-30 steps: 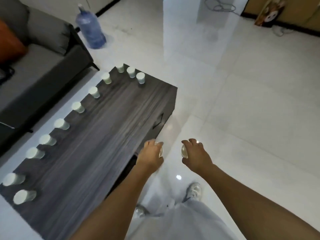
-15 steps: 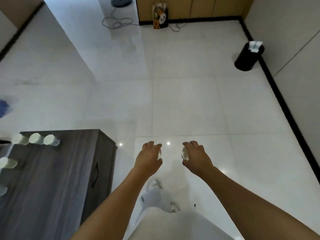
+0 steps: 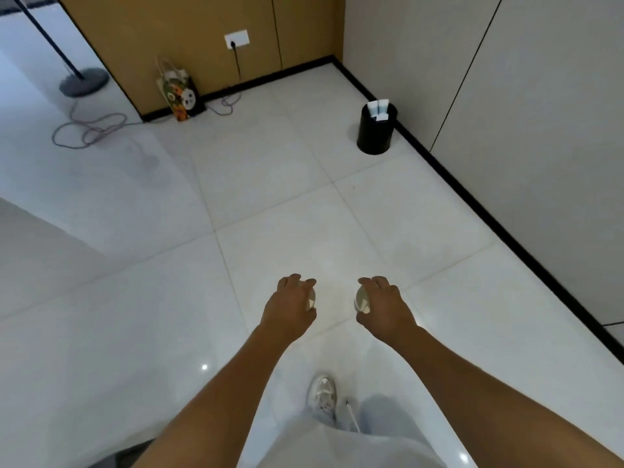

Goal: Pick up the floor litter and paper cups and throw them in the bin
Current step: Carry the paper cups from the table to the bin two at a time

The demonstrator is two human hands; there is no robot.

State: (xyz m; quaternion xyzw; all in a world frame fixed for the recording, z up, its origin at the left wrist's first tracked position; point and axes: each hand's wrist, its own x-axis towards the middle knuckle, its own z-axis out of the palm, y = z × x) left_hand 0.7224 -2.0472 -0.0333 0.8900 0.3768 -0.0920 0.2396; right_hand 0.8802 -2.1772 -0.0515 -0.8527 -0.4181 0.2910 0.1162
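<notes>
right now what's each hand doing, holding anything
Left hand: fingers curled round a paper cup, holding it.
Right hand: fingers curled round another paper cup, holding it.

Black bin [image 3: 375,133], white floor [image 3: 304,211], patterned bag [image 3: 180,94]

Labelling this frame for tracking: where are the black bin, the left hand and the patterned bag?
black bin [image 3: 374,133], head view, front wall.
left hand [image 3: 291,307], head view, back of hand.
patterned bag [image 3: 180,96], head view, printed front.
</notes>
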